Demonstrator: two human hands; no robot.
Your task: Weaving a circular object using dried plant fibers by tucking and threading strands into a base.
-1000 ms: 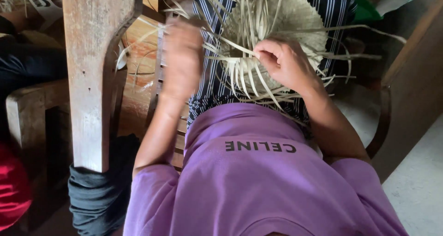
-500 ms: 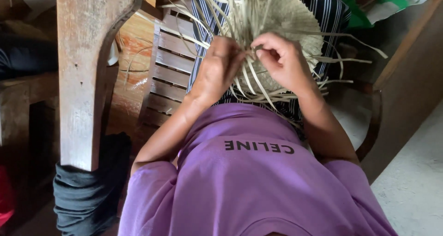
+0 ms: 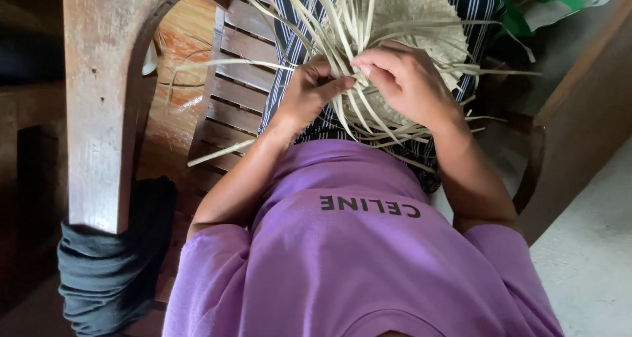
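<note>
**Hands Pinching Strips on a Half-Hidden Weave**

Where loose strips [image 3: 342, 21] fan out, hiding much of the round woven mat [image 3: 421, 8], cut off by the top edge. Resting on the lap over striped cloth [image 3: 477, 1]. Left hand [image 3: 309, 93] and right hand [image 3: 405, 80] both closed, pinching strips. Slatted wooden seat [image 3: 230, 93] beside.

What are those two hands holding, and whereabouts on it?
Both hold a half-woven straw piece at its loose strips: the left hand pinches a few between thumb and fingers, and the right hand grips others beside it.
</note>
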